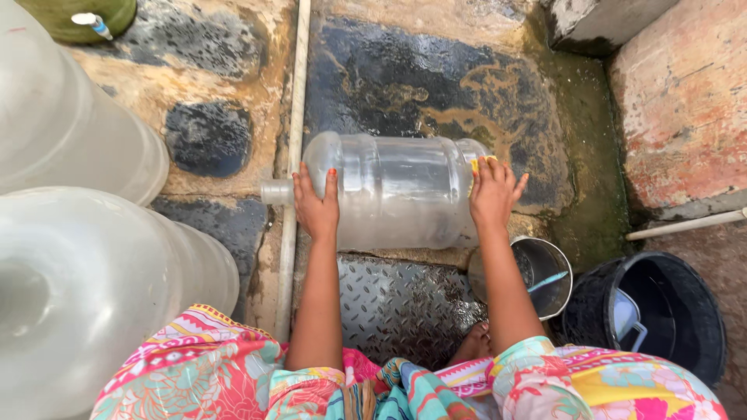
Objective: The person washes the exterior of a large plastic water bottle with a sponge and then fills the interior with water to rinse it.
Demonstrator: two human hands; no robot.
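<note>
A large clear plastic water jug (393, 190) lies on its side on the wet stone ground, neck pointing left. My left hand (317, 204) grips its shoulder near the neck. My right hand (493, 191) presses against the jug's base end, with a small yellow thing (480, 162), perhaps a sponge, under the fingers. My bare foot (473, 342) shows on a metal tread plate (389, 303) just below the jug.
Two big translucent containers (85, 272) stand at the left. A white pipe (294, 155) runs down the ground by the jug's neck. A steel pot (537, 274) and a black bucket (669, 311) sit at the lower right, beside a reddish wall (685, 101).
</note>
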